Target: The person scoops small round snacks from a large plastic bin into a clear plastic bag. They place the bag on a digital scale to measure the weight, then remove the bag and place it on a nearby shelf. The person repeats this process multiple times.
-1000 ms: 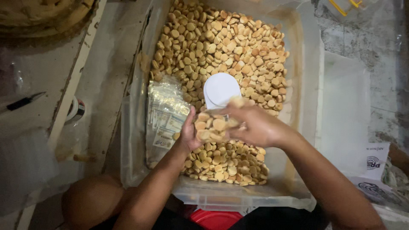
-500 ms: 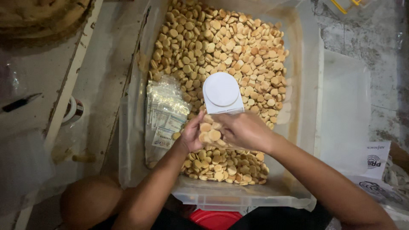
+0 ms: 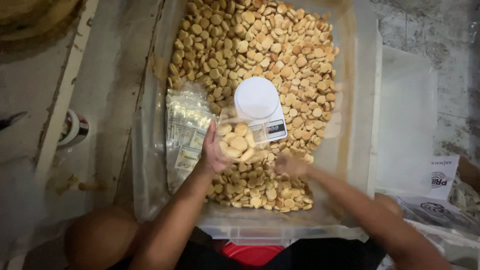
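My left hand (image 3: 214, 152) holds a small clear bag of round biscuits (image 3: 236, 142) upright over a big clear plastic tub (image 3: 355, 120) filled with small tan biscuits (image 3: 260, 50). A white kitchen scale (image 3: 259, 104) with a round platform sits on the biscuits just beyond the bag. My right hand (image 3: 291, 165) is blurred, low on the biscuit pile at the near right of the bag, fingers curled; whether it holds biscuits I cannot tell.
A stack of clear empty bags with labels (image 3: 186, 127) lies inside the tub's left side. A tape roll (image 3: 72, 129) sits on the floor at left. A white lid or tray (image 3: 407, 115) and printed papers (image 3: 440, 182) lie at right. My knee (image 3: 102, 240) is at lower left.
My right hand left the bag's mouth and dropped to the biscuit pile at the right. My left hand raised the bag slightly toward the scale. The view shifted a little.
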